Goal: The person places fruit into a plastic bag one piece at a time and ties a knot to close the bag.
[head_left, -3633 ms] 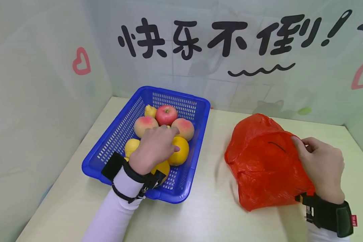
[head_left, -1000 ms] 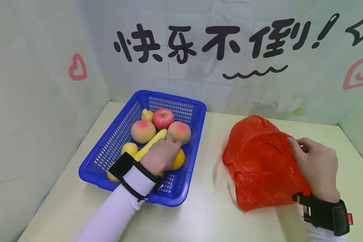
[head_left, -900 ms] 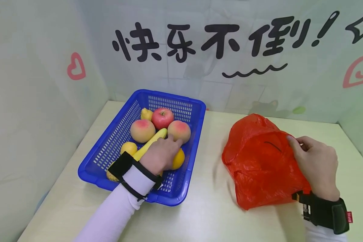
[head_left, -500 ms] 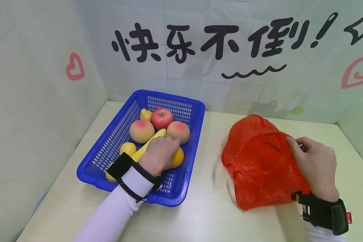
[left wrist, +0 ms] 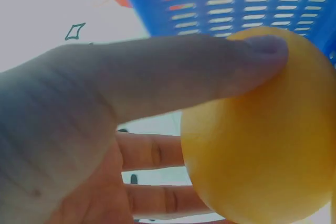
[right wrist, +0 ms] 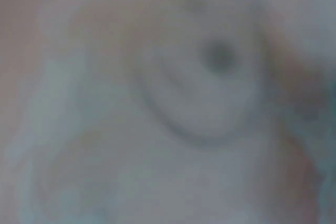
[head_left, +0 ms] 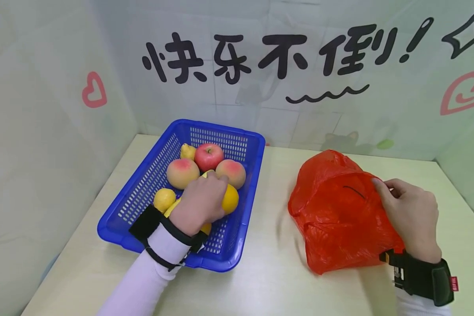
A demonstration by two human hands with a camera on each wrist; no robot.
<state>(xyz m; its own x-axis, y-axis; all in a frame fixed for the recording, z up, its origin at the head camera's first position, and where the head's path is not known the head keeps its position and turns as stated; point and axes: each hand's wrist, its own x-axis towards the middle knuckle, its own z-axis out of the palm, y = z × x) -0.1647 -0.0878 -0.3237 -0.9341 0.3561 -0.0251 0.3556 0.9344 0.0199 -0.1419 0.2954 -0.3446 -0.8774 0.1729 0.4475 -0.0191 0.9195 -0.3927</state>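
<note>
In the head view my left hand (head_left: 202, 199) reaches into a blue plastic basket (head_left: 102, 230) of fruit and grips an orange (head_left: 231, 199). The left wrist view shows the thumb laid across this orange (left wrist: 257, 145), with fingers behind it. Partly under the hand lies a banana (head_left: 173, 207). Beyond it are two peaches (head_left: 183, 174), a red apple (head_left: 209, 157) and a small yellow fruit (head_left: 187, 151). On the right, my right hand (head_left: 412, 215) pinches the edge of a red plastic bag (head_left: 339, 224) between thumb and fingers. The right wrist view is a blur.
A lemon (head_left: 164, 199) sits at the left of the basket, and another yellow-orange fruit (head_left: 206, 228) shows under the left wrist. Printed cloth walls (head_left: 237, 101) stand behind and beside the table (head_left: 268, 272). The basket's raised walls surround the left hand.
The left hand has closed around the orange and shifted it slightly away from me, covering more of the banana. The right hand keeps its hold on the bag. The head view has drifted slightly.
</note>
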